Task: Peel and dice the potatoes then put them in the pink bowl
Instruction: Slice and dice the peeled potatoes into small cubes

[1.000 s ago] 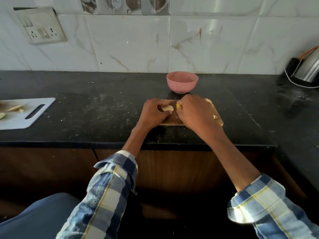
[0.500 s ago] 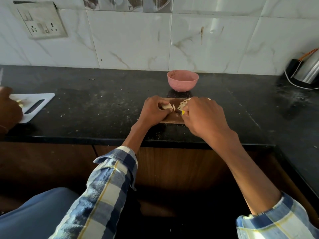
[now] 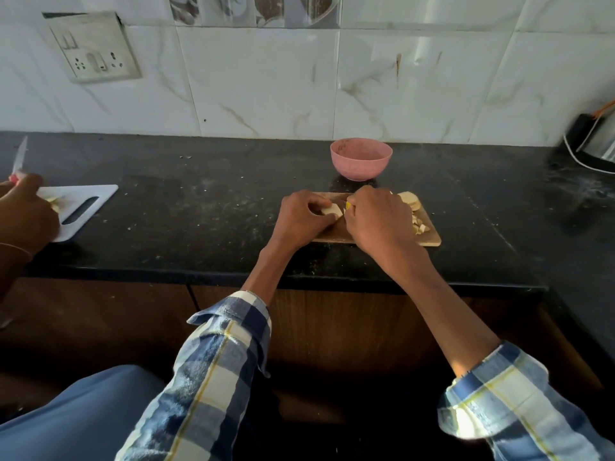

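A small wooden cutting board [image 3: 429, 239] lies on the black counter. My left hand [image 3: 301, 219] holds a pale peeled potato piece [image 3: 331, 211] down on it, fingers curled over the piece. My right hand [image 3: 379, 224] grips a knife with a yellow handle [image 3: 348, 205] right beside that piece; the blade is mostly hidden. Potato slices [image 3: 408, 198] and small diced bits [image 3: 420, 225] lie on the board's right side. Just behind the board stands the pink bowl [image 3: 361, 158], and nothing shows inside it.
At the far left another person's hand [image 3: 25, 211] holds a red-handled knife [image 3: 18, 161] over a white cutting board [image 3: 85, 207]. A kettle with a cord [image 3: 599, 141] stands at the back right. A tiled wall with a socket plate [image 3: 95, 49] rises behind the counter.
The other person's hand and knife have come in over the white board. My right hand shifted slightly left beside the potato piece, and the slices and diced bits show again on the board's right side.
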{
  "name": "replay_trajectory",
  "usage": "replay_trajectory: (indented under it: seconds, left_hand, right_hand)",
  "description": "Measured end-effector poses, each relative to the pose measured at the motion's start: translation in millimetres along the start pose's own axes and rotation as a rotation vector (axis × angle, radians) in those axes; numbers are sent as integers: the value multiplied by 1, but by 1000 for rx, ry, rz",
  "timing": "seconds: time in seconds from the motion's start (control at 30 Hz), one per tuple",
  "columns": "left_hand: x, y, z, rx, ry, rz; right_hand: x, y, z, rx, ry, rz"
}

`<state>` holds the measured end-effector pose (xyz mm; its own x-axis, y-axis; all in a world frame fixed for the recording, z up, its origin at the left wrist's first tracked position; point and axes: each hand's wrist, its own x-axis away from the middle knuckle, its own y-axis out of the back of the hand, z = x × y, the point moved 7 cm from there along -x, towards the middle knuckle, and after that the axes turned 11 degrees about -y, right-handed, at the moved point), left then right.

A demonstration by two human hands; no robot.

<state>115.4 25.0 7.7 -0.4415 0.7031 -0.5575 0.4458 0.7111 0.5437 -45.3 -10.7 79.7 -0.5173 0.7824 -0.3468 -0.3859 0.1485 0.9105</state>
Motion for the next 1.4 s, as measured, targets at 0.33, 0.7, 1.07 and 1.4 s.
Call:
replay_trajectory:
  seconds: [0.33,0.7,1.07,1.4]
  left_hand:
    - [-1,-1,0,-13,-7,-11]
    - [4,2,2,41,32,25]
    - [5,3,-1,33,12,9]
    - [5,4,-3,36,16,10]
  right_hand:
    - [19,23,-1,77,35,100]
    - [20,29,-11,-62,17,6]
    - [1,5,13,-18,-4,44]
    - [37,32,1,81,35,84]
